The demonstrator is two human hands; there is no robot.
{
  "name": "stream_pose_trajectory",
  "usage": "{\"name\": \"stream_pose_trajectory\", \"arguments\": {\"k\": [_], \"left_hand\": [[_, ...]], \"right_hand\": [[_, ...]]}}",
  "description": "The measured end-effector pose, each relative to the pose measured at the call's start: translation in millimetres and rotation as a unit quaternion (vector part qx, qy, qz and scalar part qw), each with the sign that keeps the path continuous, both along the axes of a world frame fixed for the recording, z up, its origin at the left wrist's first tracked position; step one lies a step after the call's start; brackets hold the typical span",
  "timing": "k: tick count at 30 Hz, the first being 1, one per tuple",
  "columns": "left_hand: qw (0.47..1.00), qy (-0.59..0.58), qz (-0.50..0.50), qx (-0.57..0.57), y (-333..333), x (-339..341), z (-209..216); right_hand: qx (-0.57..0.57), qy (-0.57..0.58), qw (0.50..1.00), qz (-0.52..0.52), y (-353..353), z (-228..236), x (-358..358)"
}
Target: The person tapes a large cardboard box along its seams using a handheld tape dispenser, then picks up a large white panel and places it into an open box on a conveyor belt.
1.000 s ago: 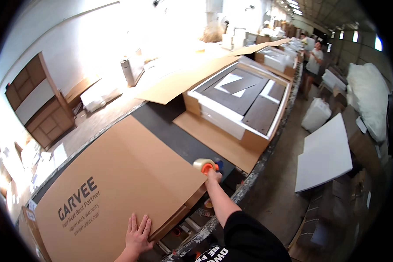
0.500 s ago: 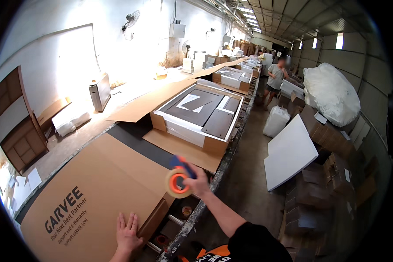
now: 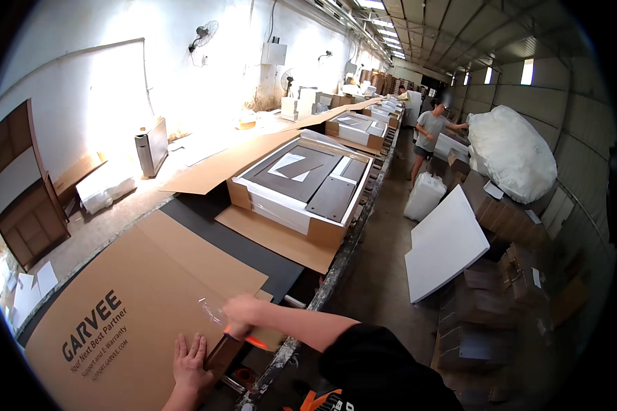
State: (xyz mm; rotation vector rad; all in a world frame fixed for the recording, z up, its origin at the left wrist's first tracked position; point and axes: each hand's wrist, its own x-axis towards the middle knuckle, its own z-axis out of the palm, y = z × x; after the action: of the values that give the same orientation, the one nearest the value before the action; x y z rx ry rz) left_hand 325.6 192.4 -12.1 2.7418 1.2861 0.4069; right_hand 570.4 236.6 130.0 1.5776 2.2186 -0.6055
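A large brown cardboard box (image 3: 151,274) lies in front of me at the lower left, dark print on its top. My left hand (image 3: 190,363) rests flat on the top near the right edge, fingers stretched out. At that same edge, a little farther off, my right hand (image 3: 243,315) is closed round a tape dispenser (image 3: 256,341). Only orange and blurred tan parts of the dispenser show below the hand. A short strip of clear tape (image 3: 210,311) shows on the box top beside my right hand.
Beyond the box, an open carton (image 3: 291,216) holds dark panels in white foam on the conveyor line. The conveyor's worn rail (image 3: 343,264) runs along its right side. Across the aisle lean white foam boards (image 3: 445,246); a person (image 3: 428,133) stands farther back.
My right hand has brought the tape dispenser down and left onto the box edge, and clear tape now shows there. My left hand stays on the box. The person reaches toward a large white bag.
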Motion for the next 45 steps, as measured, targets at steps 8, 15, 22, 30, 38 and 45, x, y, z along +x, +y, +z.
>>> {"name": "stream_pose_trajectory", "arguments": {"k": [8, 15, 22, 30, 38, 45], "left_hand": [[0.999, 0.038, -0.001, 0.001, -1.6, -5.7, 1.0], [0.999, 0.023, 0.034, 0.005, -5.5, 7.6, 15.8], [0.959, 0.182, 0.201, -0.089, -65.9, -65.3, 44.1], [0.967, 0.242, 0.074, -0.040, -105.5, -206.9, 46.3], [0.986, 0.147, 0.060, 0.048, -110.2, -223.1, 34.3], [0.992, 0.078, 0.044, 0.085, -113.0, -226.5, 12.6]], "right_hand": [[0.090, -0.004, 0.995, 0.041, -52.9, -141.5, -31.1], [0.045, -0.017, 0.998, -0.044, -117.1, -143.1, -38.2], [0.116, 0.054, 0.965, -0.230, -193.7, -163.3, 7.7], [0.232, 0.340, 0.878, -0.244, -174.3, -158.3, 14.0], [0.370, 0.383, 0.840, -0.103, -69.4, -8.8, -116.7], [0.230, 0.193, 0.954, -0.007, -7.2, 54.1, -279.4]]}}
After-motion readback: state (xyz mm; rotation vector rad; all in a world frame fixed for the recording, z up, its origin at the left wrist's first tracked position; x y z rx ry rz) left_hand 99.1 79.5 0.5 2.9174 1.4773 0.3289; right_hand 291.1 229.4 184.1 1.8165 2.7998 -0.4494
